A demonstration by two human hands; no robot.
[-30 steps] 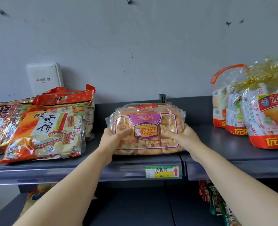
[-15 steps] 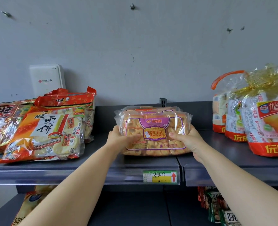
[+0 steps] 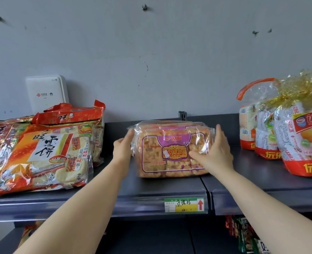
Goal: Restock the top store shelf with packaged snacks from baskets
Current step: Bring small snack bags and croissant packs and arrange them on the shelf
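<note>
A clear pack of golden snack squares with a purple label [image 3: 171,151] stands on the dark grey top shelf [image 3: 151,189], with another like it right behind. My left hand [image 3: 123,145] touches the pack's left side with straight fingers. Against the right side lies my right hand [image 3: 213,153], fingers straight up and thumb laid across the front of the wrapper. No basket is in view.
Orange rice-cracker bags [image 3: 47,156] lie stacked at the shelf's left, before a white wall box [image 3: 47,92]. Red-and-white cake bags [image 3: 298,140] with a gold bow stand at the right. A price tag [image 3: 184,205] sits on the shelf edge. More packets [image 3: 243,233] fill the lower shelf.
The pack has gone further back on the shelf and now stands there. Both hands have slid from gripping its front corners to lying straight-fingered along its sides.
</note>
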